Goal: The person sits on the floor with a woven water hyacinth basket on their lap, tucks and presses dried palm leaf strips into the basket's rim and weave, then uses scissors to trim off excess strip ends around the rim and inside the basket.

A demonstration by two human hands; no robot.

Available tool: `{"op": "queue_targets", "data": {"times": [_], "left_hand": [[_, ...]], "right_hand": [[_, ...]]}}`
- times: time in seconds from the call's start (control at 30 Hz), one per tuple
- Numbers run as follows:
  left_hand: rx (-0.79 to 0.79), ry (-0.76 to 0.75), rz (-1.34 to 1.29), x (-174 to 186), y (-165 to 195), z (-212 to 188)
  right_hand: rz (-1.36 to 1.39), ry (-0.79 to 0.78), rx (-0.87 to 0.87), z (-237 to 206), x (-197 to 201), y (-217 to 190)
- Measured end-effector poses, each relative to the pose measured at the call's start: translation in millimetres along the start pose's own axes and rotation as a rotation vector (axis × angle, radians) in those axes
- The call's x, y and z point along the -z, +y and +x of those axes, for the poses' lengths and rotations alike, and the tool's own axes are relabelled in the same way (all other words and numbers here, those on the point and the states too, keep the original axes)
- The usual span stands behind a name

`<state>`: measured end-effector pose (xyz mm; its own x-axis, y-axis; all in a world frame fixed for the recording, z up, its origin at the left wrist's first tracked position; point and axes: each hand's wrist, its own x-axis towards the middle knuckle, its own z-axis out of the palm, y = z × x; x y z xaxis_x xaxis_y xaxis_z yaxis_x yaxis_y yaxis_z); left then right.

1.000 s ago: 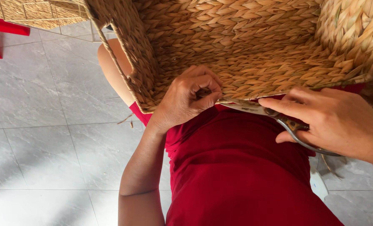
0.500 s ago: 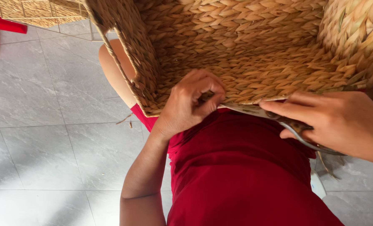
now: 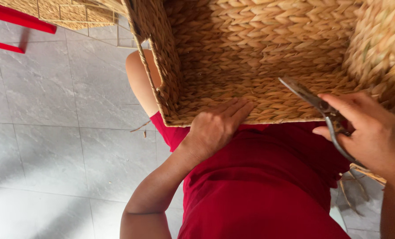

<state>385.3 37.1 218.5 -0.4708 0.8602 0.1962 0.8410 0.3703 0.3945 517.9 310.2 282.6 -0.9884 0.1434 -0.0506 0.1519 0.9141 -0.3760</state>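
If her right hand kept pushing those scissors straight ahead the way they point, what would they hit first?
Most likely the woven basket. The right hand holds the scissors with tips aimed up-left at the basket's inner wall; nothing shows between, though depth is unclear.

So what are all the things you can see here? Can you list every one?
woven basket: one, tan straw colour, resting on the lap, open side toward the camera
scissors: one pair, grey metal, over the basket's near right edge, blades pointing up and left
second woven piece: one, tan, top left on the floor
red frame: one, red, top left corner, only partly in view
floor tiles: many, grey, left side and below
loose straw bits: a few, tan, lower right
red garment: one, red, covering the lap
left hand: one, pressed on the basket's near edge
right hand: one, holding the scissors
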Motion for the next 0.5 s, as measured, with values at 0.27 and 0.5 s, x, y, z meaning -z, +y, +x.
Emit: {"op": "queue_targets", "data": {"times": [0.27,0.5], "left_hand": [[0.041,0.117,-0.33,36,7,11],[0.411,0.841,-0.166,77,-44,-5]], "right_hand": [[-0.11,-0.116,-0.069,-1,17,-1],[-0.097,-0.043,-0.008,-3,22,4]]}}
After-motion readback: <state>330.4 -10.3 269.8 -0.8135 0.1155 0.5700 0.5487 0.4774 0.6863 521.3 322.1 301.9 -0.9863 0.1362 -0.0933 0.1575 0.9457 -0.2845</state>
